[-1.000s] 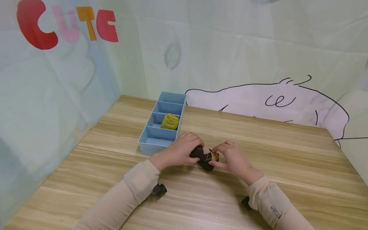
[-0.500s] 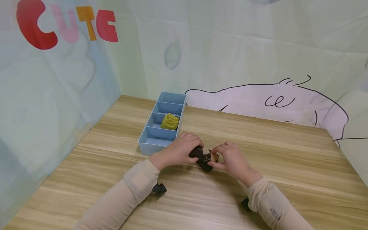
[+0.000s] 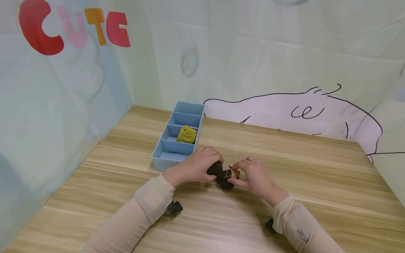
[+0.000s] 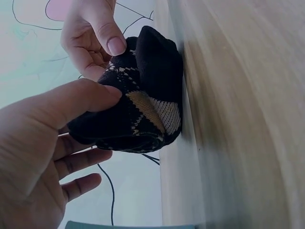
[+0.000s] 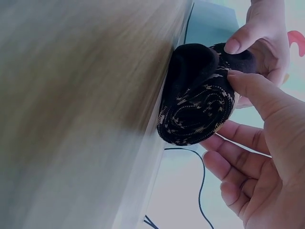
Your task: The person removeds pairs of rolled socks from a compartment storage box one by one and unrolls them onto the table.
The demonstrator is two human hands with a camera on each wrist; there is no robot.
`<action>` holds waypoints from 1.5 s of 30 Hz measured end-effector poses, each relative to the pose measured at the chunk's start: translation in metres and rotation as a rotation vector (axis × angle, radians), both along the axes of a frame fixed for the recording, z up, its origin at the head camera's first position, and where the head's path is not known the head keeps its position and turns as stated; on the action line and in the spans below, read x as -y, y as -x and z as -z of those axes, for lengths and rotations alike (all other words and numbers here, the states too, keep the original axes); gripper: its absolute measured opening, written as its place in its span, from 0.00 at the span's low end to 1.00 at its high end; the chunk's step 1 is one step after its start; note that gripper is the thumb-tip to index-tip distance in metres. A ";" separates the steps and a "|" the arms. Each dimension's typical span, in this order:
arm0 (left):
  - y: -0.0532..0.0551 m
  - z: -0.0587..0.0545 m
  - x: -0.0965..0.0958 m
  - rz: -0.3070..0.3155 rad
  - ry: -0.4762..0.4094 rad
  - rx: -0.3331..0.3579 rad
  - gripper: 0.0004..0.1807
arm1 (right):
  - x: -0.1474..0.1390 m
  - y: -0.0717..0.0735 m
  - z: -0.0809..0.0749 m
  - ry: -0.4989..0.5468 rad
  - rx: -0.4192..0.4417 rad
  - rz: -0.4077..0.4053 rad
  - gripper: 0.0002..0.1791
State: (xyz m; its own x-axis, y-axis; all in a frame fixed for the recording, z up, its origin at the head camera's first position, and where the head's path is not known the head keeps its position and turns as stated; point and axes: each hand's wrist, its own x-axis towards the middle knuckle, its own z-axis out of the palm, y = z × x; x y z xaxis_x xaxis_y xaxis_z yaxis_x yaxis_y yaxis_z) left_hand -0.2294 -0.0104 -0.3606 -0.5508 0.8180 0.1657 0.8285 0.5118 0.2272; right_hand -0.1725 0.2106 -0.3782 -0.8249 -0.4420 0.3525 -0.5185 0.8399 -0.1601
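Note:
A black argyle sock (image 3: 216, 169) with tan and cream diamonds lies partly rolled on the table. Its right end, in the right wrist view, shows a spiral of layers in the rolled sock (image 5: 198, 114), with a plain black fold beside it. My left hand (image 3: 197, 166) pinches the left end between thumb and fingers. At the other end my right hand (image 3: 257, 177) holds the roll, thumb on the near side and fingertips beyond. The left wrist view has the sock (image 4: 159, 62) touching the tabletop, the left thumb pressed on its patterned face.
Left of the hands stands a blue divided box (image 3: 174, 163) with several compartments. A rolled mustard-yellow sock (image 3: 187, 134) sits in one of them, second from the near end. The wooden table (image 3: 284, 151) meets printed cloth walls at its back and left.
Both hands and the sock have shifted very slightly left and toward me. Less of the light diamond shows on the sock now. The box and yellow sock stay put.

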 end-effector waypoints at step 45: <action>0.007 0.001 0.000 -0.057 -0.008 -0.006 0.19 | 0.010 0.006 -0.001 0.057 -0.143 -0.113 0.16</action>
State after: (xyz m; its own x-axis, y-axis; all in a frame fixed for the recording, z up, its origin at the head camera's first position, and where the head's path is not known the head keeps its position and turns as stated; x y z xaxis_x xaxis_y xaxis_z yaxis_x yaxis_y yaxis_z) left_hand -0.2360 -0.0109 -0.3613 -0.5953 0.7840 0.1761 0.7996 0.5562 0.2265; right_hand -0.1783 0.2003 -0.3772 -0.7108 -0.5048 0.4898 -0.6298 0.7669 -0.1236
